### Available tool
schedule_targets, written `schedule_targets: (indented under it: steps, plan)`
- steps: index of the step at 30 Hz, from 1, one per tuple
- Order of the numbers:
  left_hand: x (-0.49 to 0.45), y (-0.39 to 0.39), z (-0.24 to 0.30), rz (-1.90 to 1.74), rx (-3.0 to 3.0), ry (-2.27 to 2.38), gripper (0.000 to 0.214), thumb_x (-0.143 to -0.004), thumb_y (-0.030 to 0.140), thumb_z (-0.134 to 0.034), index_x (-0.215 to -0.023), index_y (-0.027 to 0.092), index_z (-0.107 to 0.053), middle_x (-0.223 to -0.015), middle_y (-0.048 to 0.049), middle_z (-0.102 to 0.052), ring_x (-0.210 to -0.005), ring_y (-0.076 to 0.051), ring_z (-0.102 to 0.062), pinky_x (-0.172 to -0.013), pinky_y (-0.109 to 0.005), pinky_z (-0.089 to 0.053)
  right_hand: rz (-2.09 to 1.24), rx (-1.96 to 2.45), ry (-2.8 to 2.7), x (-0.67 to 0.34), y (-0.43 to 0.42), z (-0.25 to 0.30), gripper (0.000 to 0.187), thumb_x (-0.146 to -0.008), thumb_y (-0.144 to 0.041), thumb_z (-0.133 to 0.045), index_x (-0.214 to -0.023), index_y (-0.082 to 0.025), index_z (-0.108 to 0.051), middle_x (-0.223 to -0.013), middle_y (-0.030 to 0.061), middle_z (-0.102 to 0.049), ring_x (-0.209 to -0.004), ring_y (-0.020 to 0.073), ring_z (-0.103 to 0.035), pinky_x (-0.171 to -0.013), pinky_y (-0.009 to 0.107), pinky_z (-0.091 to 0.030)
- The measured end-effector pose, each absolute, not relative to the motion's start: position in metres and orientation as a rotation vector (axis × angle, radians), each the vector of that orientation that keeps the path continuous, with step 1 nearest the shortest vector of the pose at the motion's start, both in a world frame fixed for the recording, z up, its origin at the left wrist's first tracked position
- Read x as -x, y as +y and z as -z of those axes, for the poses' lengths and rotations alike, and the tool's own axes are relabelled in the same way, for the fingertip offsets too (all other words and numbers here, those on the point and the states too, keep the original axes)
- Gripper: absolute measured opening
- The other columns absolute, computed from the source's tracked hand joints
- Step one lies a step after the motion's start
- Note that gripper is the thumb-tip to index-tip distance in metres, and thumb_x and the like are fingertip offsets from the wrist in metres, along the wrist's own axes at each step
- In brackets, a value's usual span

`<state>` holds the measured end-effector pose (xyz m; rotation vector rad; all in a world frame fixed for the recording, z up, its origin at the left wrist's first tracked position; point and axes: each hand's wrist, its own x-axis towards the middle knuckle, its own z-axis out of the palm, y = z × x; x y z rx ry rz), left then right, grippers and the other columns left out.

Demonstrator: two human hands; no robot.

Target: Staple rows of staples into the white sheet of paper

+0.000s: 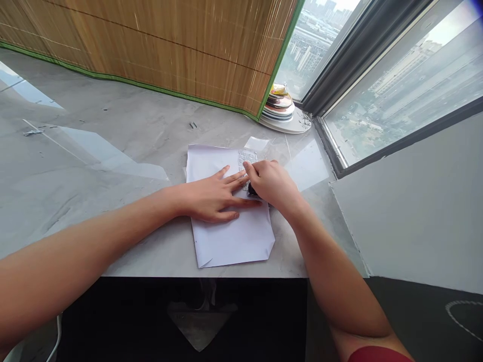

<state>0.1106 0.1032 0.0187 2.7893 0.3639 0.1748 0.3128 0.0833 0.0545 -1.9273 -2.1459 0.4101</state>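
Note:
A stack of white paper sheets (230,241) lies near the table's front edge, its lower corners slightly bent. Flat on it with fingers spread rests my left hand (217,198), its fingertips reaching toward the right edge. My right hand (273,183) is closed around what looks like a black stapler (252,190), pressed to the paper's right edge. Only the stapler's dark front end shows; the palm hides the rest. Rows of short grey marks that look like staples (247,158) cover the paper just beyond my fingers.
Small dark strips (193,125) and a little grey clump (33,132) lie on the grey marble-patterned table (124,120). A bamboo mat (151,45) with green edging stands along the back. Stacked plates (279,110) sit in the corner by the window (407,85).

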Motion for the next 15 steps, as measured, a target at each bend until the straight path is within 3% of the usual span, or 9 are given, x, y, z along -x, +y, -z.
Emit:
schedule_targets:
  steps: [9, 15]
  plan:
    - [-0.1096, 0.1039, -0.0157, -0.277, -2.762, 0.330, 0.053, -0.099, 0.038, -0.059, -0.152, 0.039, -0.060, -0.171, -0.0047, -0.040, -0.160, -0.037, -0.030, -0.131, -0.065, -0.017, -0.279, 1.918, -2.293, -0.3119, 0.0800, -0.0487, 0.054, -0.113, -0.041, -0.038, -0.068, -0.021, -0.058, -0.073, 0.0085, -0.062, -0.082, 0.0238, -0.059, -0.070, 0.035, -0.035]
    - [-0.1095, 0.1052, -0.0139, -0.255, -2.741, 0.321, 0.048, -0.100, 0.038, -0.058, -0.147, 0.036, -0.064, -0.172, -0.0064, -0.039, -0.163, -0.038, -0.024, -0.132, -0.068, -0.011, -0.058, 1.826, -2.468, -0.3129, 0.0772, -0.0479, 0.047, -0.112, -0.027, -0.032, -0.080, -0.020, -0.066, -0.090, 0.0092, -0.067, -0.090, 0.0233, -0.060, -0.069, 0.034, -0.035]
